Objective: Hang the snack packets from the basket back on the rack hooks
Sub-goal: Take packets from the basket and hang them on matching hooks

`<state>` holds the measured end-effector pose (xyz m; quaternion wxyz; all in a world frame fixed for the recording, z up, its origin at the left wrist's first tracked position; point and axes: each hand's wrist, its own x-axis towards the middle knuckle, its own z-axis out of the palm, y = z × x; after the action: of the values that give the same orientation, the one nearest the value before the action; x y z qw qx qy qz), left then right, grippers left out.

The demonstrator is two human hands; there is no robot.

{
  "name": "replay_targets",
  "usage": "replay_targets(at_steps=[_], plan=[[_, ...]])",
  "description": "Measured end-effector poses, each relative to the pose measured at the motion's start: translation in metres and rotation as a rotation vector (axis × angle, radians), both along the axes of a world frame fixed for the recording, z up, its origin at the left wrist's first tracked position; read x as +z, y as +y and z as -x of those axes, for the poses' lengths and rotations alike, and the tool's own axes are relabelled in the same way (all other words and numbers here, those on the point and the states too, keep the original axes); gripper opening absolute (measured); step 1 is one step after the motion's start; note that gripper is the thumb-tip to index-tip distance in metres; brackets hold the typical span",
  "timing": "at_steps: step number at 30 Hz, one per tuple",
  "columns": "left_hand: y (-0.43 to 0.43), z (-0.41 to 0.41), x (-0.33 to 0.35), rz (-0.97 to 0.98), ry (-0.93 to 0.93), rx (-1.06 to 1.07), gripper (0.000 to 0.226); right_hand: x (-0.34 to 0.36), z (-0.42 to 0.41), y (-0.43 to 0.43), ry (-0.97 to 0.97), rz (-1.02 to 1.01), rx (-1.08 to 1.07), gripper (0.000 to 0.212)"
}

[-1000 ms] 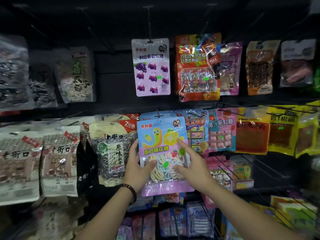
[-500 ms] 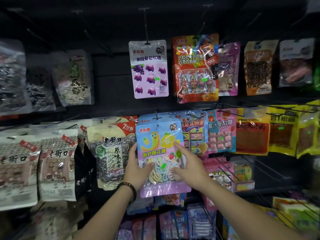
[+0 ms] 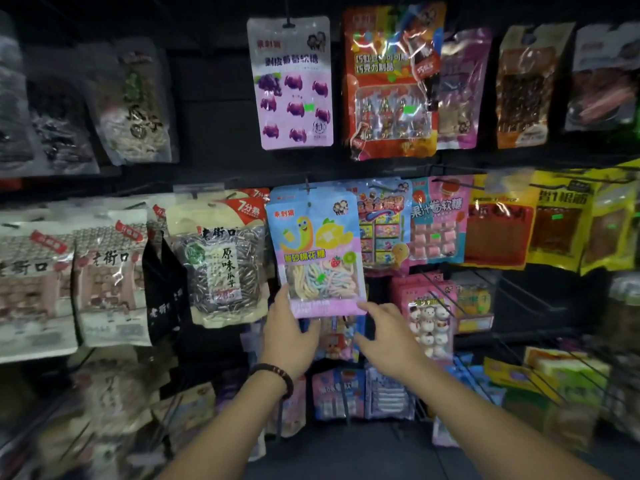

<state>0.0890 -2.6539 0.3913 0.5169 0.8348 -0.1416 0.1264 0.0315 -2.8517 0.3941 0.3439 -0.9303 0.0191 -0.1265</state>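
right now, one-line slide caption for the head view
Left hand holds the candy packet hanging on its hook; right hand open just below.

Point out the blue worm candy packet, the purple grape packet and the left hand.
blue worm candy packet [image 3: 313,244], head view, front middle
purple grape packet [image 3: 292,84], head view, front middle
left hand [image 3: 289,337], head view, back of hand

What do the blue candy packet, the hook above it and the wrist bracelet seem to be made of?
The candy packet: thin printed plastic film, smooth and faintly shiny, with a clear window showing the candy strips. The hook: thin dark wire, likely coated metal; too dim to confirm. The bracelet: dark rounded beads, perhaps wood or stone; blur leaves it open.
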Motion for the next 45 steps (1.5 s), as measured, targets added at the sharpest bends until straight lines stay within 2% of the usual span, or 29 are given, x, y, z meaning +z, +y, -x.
replay_targets(at_steps=[4,7,10,13,14,16,18,20,24,27,29,31,32,34,36,39,41,45], plan=[[0.006,0.056,-0.078,-0.176,-0.025,-0.095,0.044,-0.090,0.033,0.000,0.104,-0.036,-0.060,0.052],[0.016,0.088,-0.163,-0.366,0.190,-0.212,0.024,-0.166,0.067,0.008,0.340,-0.118,-0.072,0.048],[0.028,0.105,-0.261,-0.416,0.444,-0.221,0.033,-0.253,0.097,0.017,0.528,-0.135,-0.080,0.041],[0.040,0.124,-0.328,-0.526,0.626,-0.236,0.016,-0.337,0.124,0.022,0.729,-0.190,-0.073,0.028],[0.045,0.128,-0.346,-0.552,0.674,-0.237,0.020,-0.357,0.132,0.023,0.772,-0.213,-0.072,0.020],[0.054,0.135,-0.387,-0.602,0.798,-0.241,0.028,-0.390,0.144,0.024,0.844,-0.278,-0.078,0.021],[0.060,0.140,-0.423,-0.649,0.939,-0.245,0.049,-0.416,0.150,0.022,0.894,-0.310,-0.114,0.038],[0.063,0.142,-0.451,-0.669,1.030,-0.223,0.060,-0.444,0.149,0.018,0.938,-0.340,-0.149,0.057],[0.061,0.137,-0.477,-0.555,1.052,-0.047,0.044,-0.453,0.134,0.021,0.934,-0.290,-0.197,0.024],[0.053,0.124,-0.493,-0.482,1.027,0.004,0.026,-0.457,0.126,0.022,0.912,-0.272,-0.182,0.019],[0.061,0.116,-0.545,-0.467,1.018,0.016,0.024,-0.464,0.123,0.022,0.940,-0.277,-0.173,0.014],[0.063,0.111,-0.578,-0.469,0.996,0.059,0.023,-0.471,0.120,0.021,0.969,-0.273,-0.155,0.020],[0.061,0.110,-0.582,-0.431,1.012,0.067,0.030,-0.472,0.120,0.022,0.980,-0.274,-0.154,0.025],[0.044,0.110,-0.547,-0.379,1.038,0.111,0.038,-0.468,0.119,0.023,0.964,-0.277,-0.167,0.029],[0.025,0.115,-0.496,-0.411,1.063,0.057,0.032,-0.466,0.121,0.023,0.967,-0.263,-0.178,0.026],[0.018,0.118,-0.488,-0.420,1.049,0.008,0.035,-0.465,0.121,0.023,0.952,-0.289,-0.182,0.020],[0.016,0.121,-0.482,-0.318,1.042,0.070,0.041,-0.460,0.122,0.022,0.937,-0.296,-0.174,0.018],[0.030,0.124,-0.475,-0.027,1.013,0.195,0.054,-0.443,0.132,0.025,0.954,-0.362,-0.161,0.027]])
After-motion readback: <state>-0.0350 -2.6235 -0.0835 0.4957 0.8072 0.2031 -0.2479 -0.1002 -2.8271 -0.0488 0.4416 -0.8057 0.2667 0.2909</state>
